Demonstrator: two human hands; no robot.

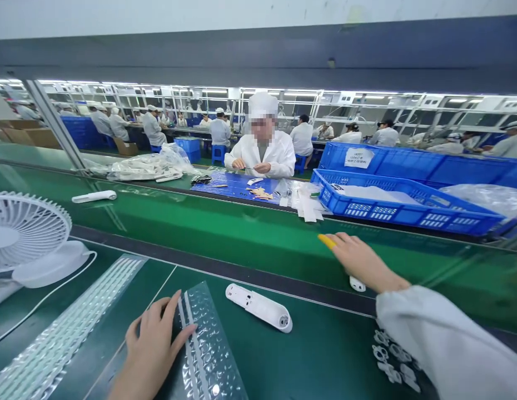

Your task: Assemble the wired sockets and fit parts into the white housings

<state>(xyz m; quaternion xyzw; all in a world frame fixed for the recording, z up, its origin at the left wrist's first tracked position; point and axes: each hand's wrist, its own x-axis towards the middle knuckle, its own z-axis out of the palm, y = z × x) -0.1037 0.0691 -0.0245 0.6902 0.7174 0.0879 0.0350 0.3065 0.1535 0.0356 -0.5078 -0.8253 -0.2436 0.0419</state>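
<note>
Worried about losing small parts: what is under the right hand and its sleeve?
A white piece shows partly below the right hand; small white parts show beside the sleeve. Anything wholly covered by them cannot be seen.

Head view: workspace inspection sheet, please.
Surface: green bench, belt beyond.
Things at hand: clear film; white casing lying apart to its right.
Clutter: fan and strips at left, clips at right.
Hands: left hand spread, touching the film; right hand extended over the belt, yellow tip at its fingers, held or worn unclear.
Cables: white cord by the fan.
Surroundings: person opposite, blue crate, workers behind.
</note>
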